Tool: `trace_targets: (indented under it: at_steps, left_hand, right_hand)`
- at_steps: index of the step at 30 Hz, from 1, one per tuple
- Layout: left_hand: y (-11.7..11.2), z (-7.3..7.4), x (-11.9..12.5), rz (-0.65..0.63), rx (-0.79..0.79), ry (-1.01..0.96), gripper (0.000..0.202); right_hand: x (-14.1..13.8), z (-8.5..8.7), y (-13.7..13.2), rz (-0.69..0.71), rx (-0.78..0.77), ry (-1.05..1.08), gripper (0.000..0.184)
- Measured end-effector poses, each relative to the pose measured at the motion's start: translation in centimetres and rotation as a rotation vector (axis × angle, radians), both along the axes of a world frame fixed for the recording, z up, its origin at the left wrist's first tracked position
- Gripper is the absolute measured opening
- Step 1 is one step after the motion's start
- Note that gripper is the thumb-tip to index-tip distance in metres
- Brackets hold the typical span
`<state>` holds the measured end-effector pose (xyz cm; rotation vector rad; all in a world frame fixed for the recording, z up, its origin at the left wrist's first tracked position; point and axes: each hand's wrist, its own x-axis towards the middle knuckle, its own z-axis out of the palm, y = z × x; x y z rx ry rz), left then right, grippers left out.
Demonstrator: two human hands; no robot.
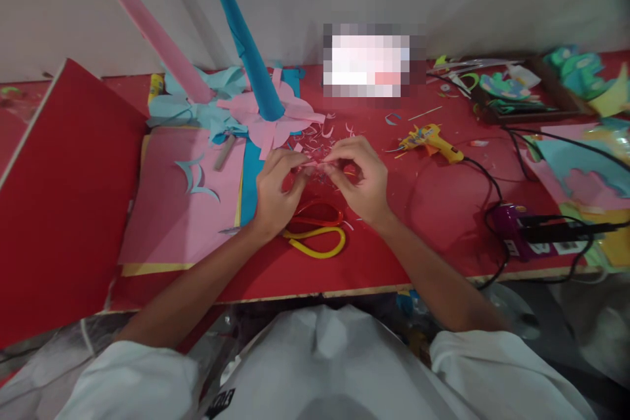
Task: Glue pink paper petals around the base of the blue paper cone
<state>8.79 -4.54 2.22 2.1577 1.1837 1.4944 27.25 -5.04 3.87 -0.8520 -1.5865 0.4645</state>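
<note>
Between my two hands is a small pink paper piece (317, 163), mostly covered by my fingers. My left hand (279, 187) pinches its left end, and my right hand (363, 177) pinches the right end. Just below them, scissors with yellow and red handles (327, 252) lie on the red table (423, 230); their blades are hidden by my left hand and forearm. Thin pink paper scraps (327, 130) are scattered beyond my fingers. Behind the scraps, a blue paper tube (252, 56) stands on a pink petal-shaped paper base (241, 117).
Pink paper sheets (162, 190) lie at left, beside an upright red board (73, 190). A pink paper tube (152, 33) leans behind. At right are a yellow glue gun (438, 143), its black cord, a purple box (514, 230) and a dark tray (536, 115). A blurred-out bright rectangle stands at the back.
</note>
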Motion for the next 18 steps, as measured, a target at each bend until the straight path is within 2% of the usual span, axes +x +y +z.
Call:
trace_targets:
  at_steps: [7,13,18]
  left_hand:
    - [0.5,-0.3,0.1,-0.052,-0.090,0.008,0.018]
    - [1.0,-0.9,0.1,-0.051,-0.267,0.041,0.024]
    - [1.3,-1.3,0.1,-0.062,-0.326,0.052,0.013]
  right_hand:
    - [0.4,-0.7,0.5,0.021,-0.135,-0.047,0.018]
    - [0.9,-1.6,1.1,-0.001,-0.258,-0.117,0.031]
    - [1.0,-1.8,1.4,-0.018,-0.259,-0.103,0.028]
